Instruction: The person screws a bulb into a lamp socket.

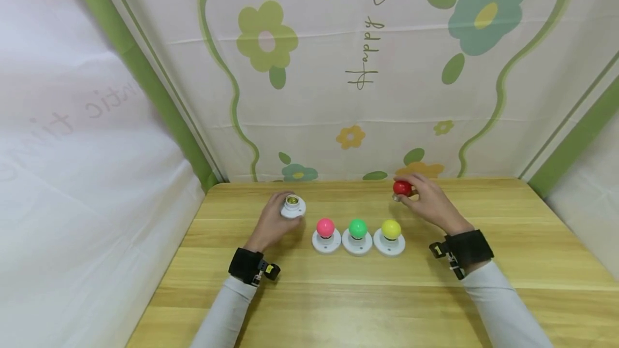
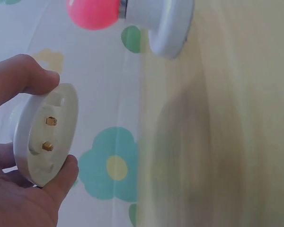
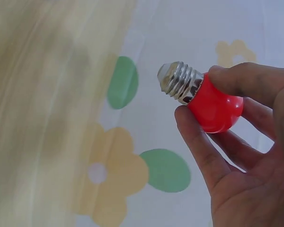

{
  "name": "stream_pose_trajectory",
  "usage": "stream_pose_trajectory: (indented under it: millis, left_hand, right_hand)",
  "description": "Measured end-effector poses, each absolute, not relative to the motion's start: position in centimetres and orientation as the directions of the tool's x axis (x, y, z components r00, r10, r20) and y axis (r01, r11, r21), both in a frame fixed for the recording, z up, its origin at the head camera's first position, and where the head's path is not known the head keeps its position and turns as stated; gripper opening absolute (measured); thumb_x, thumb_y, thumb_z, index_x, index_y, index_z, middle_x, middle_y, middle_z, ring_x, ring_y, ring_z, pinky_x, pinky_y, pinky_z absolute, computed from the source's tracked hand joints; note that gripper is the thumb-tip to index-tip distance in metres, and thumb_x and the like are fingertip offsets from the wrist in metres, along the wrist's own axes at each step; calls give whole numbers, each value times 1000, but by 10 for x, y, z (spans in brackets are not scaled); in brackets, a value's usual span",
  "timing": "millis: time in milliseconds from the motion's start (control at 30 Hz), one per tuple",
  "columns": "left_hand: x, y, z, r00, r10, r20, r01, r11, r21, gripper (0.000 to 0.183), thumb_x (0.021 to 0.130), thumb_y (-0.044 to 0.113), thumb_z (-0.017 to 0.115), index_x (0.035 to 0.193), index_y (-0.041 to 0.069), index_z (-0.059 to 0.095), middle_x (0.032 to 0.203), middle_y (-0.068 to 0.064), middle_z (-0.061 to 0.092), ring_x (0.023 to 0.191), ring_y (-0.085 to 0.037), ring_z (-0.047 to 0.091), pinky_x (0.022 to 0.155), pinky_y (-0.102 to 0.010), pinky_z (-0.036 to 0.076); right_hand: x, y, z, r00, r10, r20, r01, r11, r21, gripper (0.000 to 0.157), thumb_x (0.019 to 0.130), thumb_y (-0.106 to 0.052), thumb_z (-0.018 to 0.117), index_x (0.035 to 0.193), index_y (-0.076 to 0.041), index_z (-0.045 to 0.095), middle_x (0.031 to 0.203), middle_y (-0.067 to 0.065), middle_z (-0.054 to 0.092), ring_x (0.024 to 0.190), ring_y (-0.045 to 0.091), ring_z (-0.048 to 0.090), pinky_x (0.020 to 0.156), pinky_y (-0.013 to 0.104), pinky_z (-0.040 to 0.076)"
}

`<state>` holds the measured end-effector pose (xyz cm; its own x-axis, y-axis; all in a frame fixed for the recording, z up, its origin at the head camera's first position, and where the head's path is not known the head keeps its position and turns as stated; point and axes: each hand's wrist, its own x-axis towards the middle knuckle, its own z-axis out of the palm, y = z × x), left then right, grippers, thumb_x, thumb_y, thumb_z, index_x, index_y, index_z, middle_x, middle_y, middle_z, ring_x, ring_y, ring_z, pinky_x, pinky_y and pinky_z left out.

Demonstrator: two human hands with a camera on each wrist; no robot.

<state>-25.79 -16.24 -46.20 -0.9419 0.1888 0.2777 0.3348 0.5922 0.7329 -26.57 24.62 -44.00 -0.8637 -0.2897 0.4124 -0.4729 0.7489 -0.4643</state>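
My left hand [image 1: 275, 223] grips a white round lamp holder [image 1: 293, 207] by its base, its threaded socket facing up. The left wrist view shows the base's underside [image 2: 47, 137] with two brass screws, lifted off the table. On the right, my other hand [image 1: 430, 203] holds a red light bulb [image 1: 402, 188] between thumb and fingers. Its bare metal screw end [image 3: 180, 81] points away from the palm. Between the hands, a pink bulb [image 1: 325, 227], a green bulb [image 1: 358, 229] and a yellow bulb [image 1: 391, 229] stand upright in white lamp holders, side by side in a row.
The wooden table [image 1: 338, 305] ends at the back against a white curtain [image 1: 309, 101] printed with flowers. More white cloth [image 1: 72, 176] with green edging hangs at the left side. Each wrist wears a black strap with a small camera [image 1: 272, 271].
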Motion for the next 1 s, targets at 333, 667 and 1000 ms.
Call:
stream_pose_trajectory:
  millis: [333, 667, 1000]
  left_hand:
    - [-254, -147, -454, -906, 243, 346, 423, 536, 730, 69, 72, 18, 83, 132, 3, 52, 130, -7, 49, 113, -23, 51, 97, -45, 46]
    - [-255, -133, -447, -889, 282, 361, 457, 499, 737, 65, 74, 21, 82, 131, 8, 53, 131, -4, 48, 113, -19, 50, 97, -41, 46]
    - [-257, -116, -443, -874, 333, 354, 481, 491, 726, 67, 75, 25, 82, 132, 9, 52, 132, -2, 48, 115, -18, 50, 97, -41, 46]
  right_hand:
    - [-256, 231, -426, -784, -350, 513, -573, 727, -379, 49, 80, -16, 78, 125, -9, 60, 119, 11, 57, 97, 27, 59, 77, 46, 56]
    - [-248, 222, -416, -773, -375, 512, -586, 731, -350, 51, 78, -7, 76, 126, -7, 59, 120, 12, 58, 103, 29, 56, 81, 48, 54]
    - [-244, 214, -406, -734, -409, 543, -622, 726, -293, 49, 80, -17, 78, 125, -10, 60, 119, 12, 58, 101, 29, 55, 78, 46, 54]
